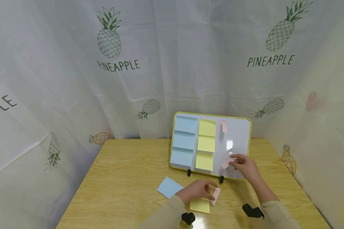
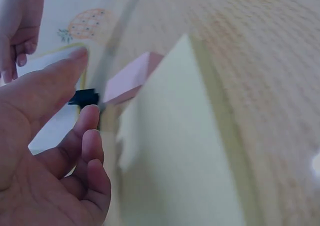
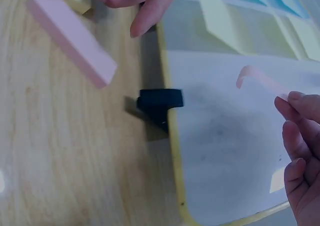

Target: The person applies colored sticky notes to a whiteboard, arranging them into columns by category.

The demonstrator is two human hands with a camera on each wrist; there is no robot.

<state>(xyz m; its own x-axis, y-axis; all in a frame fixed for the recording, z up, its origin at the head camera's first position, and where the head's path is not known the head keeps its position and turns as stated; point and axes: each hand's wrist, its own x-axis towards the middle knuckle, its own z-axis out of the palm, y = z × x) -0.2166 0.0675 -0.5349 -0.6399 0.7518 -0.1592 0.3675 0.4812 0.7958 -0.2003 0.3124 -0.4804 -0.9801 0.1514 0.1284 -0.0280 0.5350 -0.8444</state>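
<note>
My right hand (image 1: pixel 246 167) pinches one end of a narrow pink sticky note (image 3: pixel 260 77) between thumb and fingertip, in front of the lower right of a small whiteboard (image 1: pixel 238 133). The note's free end curls in the right wrist view. Below the board, my left hand (image 1: pixel 199 190) hovers near a pad of narrow pink sticky notes (image 1: pixel 216 196). Its fingers are loosely bent and nothing is between them and the thumb (image 2: pixel 60 81). A yellow sticky pad (image 1: pixel 200 206) lies under that hand, and a blue sticky pad (image 1: pixel 168 187) is partly hidden by the wrist.
On the yellow-rimmed board are a column of blue notes (image 1: pixel 183 140), a column of yellow notes (image 1: pixel 206 143) and one pink note (image 1: pixel 224 126) at the top. Black feet (image 1: pixel 222 179) support it on the wooden table (image 1: pixel 126 171). A pineapple-print curtain (image 1: pixel 189 63) hangs behind.
</note>
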